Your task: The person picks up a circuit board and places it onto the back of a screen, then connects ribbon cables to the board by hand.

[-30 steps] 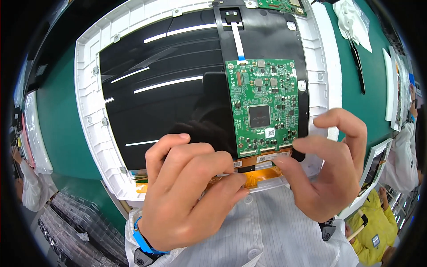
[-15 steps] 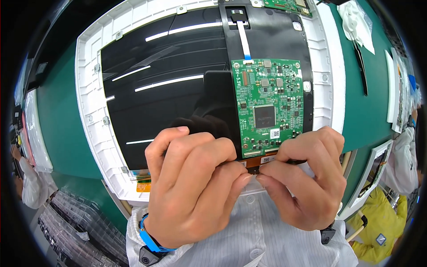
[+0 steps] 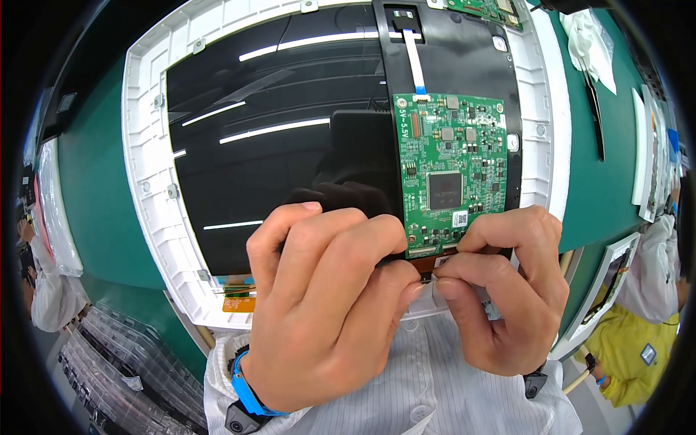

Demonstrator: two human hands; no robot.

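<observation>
Taking the green circuit board [image 3: 451,174] as my landmark and reading from left to right: far to its left runs the white plastic frame [image 3: 148,181] of the panel, with the glossy black panel back [image 3: 275,152] filling the space between that frame and the board. Below and left of the board, near the frame's lower edge, a small orange flex tail [image 3: 239,303] pokes out, untouched.

My left hand [image 3: 326,312] sits just below-left of the board, fingers curled shut, fingertips meeting at the board's bottom edge. There, directly under the board, both hands pinch a small dark connector piece [image 3: 428,274]; I can't make out its exact shape. My right hand [image 3: 507,286] is below-right of the board, likewise closed in a fingertip pinch on that piece.

I'd judge that seating this well calls for light, even pressure squarely toward the board's lower edge, without twisting.

Room is tight: the board's bottom edge is touching my fingertips. Above the board a white ribbon cable [image 3: 413,61] runs up, best left alone. Right of the board, past the frame, the green bench [image 3: 591,181] offers room.
</observation>
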